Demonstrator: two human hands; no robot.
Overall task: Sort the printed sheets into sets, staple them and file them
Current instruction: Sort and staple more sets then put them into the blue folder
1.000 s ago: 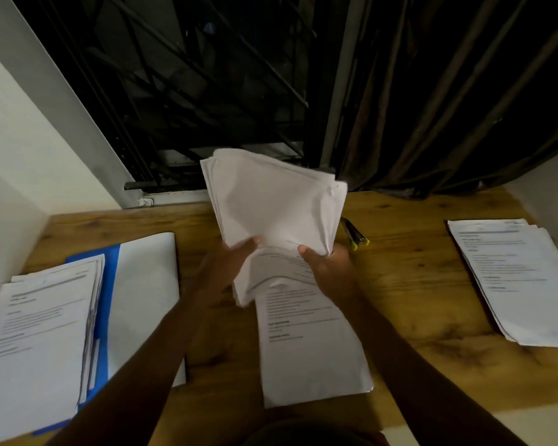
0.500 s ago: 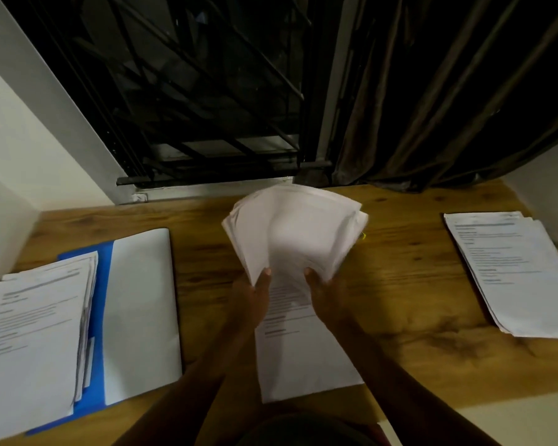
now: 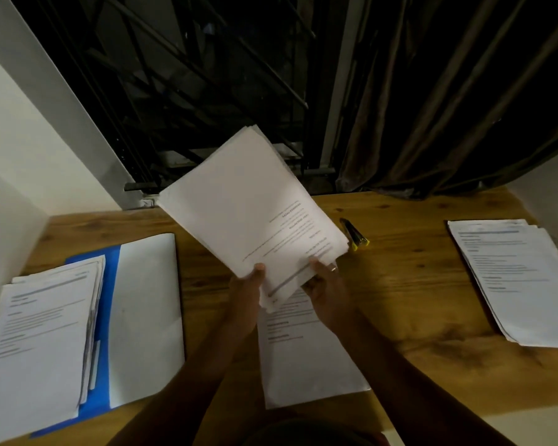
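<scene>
Both hands, the left hand and the right hand, grip the near edge of a tilted stack of sheets above a wooden table. A single sheet lies flat beneath them.

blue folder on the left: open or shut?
Open: the blue folder lies spread flat, a paper stack on its left half.

Wood-grain bench: 1 open blue folder at the left, with a left stack of printed sheets lying over its left half. Centre sheets lie flat at the front edge, and 1 fanned right stack sits at the far right. 1 small black-and-yellow tool lies further back between centre and right, well apart from the right stack; type unclear.
</scene>
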